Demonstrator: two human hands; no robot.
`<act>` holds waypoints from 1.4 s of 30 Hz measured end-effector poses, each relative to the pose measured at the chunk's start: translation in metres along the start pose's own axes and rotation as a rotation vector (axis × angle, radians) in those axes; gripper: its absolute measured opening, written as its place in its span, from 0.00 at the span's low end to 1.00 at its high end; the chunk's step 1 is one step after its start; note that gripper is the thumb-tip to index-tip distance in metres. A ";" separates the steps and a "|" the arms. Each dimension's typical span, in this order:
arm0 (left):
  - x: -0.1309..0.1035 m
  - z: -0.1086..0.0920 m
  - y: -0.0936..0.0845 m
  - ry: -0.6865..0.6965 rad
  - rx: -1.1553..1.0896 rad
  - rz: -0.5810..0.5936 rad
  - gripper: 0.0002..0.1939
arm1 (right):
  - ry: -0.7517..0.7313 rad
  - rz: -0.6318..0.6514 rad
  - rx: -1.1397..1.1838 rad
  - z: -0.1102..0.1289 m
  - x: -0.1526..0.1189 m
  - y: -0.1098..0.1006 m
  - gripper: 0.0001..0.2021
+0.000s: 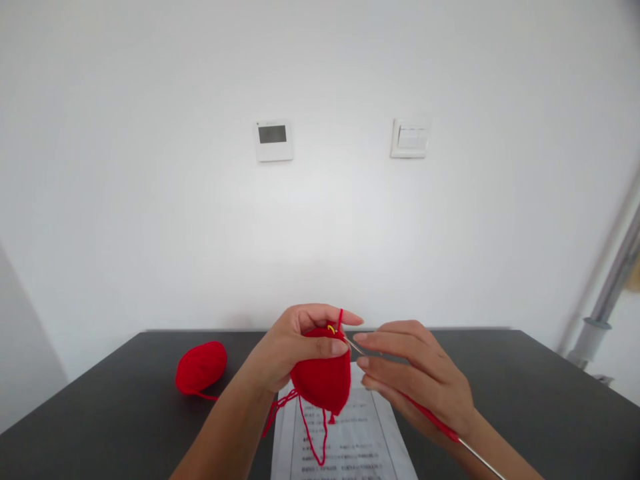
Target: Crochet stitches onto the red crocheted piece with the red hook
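Nearest, a printed sheet [345, 453] lies along the middle of the table [100, 420], running out of view toward the front edge, its text too blurred to read. Above it, in the air over the middle of the table, is the red yarn piece [323, 387], with loose yarn [324, 443] dangling from it over the paper. The left hand [287, 347] pinches the piece near its top, thumb in front and index finger stretched across above, a strand of yarn [341, 319] standing up at that finger; a small yellow marker [331, 329] shows at the upper rim. The right hand [425, 380], apart from the left, grips a hook [431, 415] with a red handle and a metal shaft slanting up to the rim beside the left thumb. The step in hand appears to be working a stitch there, though whether the tip is through a loop cannot be told. The next move seems to call for a steady left pinch, an evenly taut strand and a small turn of the right wrist. Toward the far left corner of the table sits a red yarn ball [201, 368], its strand trailing rightward. Beyond the far edge rises a white wall [175, 187] bearing a control panel [274, 140] and a switch [410, 139]; past the right edge leans a metal pole [616, 280].
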State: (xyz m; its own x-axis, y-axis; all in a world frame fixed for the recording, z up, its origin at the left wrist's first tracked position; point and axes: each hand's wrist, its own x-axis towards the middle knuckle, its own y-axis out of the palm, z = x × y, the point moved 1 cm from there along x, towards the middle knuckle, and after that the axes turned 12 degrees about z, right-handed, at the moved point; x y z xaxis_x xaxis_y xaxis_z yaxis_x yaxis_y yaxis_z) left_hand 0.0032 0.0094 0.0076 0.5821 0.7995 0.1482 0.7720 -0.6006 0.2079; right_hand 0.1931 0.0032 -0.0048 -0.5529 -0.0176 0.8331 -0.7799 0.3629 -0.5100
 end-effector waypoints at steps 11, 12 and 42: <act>-0.007 -0.004 -0.012 -0.032 0.004 0.146 0.16 | 0.151 -0.006 0.394 0.012 0.010 -0.005 0.07; -0.007 -0.004 -0.012 -0.028 -0.004 0.160 0.16 | 0.149 0.004 0.405 0.012 0.010 -0.006 0.07; -0.001 -0.007 -0.001 -0.025 0.315 0.066 0.07 | 0.606 -0.128 1.347 -0.003 -0.003 0.016 0.05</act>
State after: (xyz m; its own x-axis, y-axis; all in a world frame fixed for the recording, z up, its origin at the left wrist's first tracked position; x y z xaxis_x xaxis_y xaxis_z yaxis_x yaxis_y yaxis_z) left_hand 0.0002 0.0096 0.0140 0.6366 0.7606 0.1271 0.7711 -0.6269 -0.1111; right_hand 0.1832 0.0119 -0.0151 -0.5214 0.5231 0.6742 -0.6785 -0.7333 0.0442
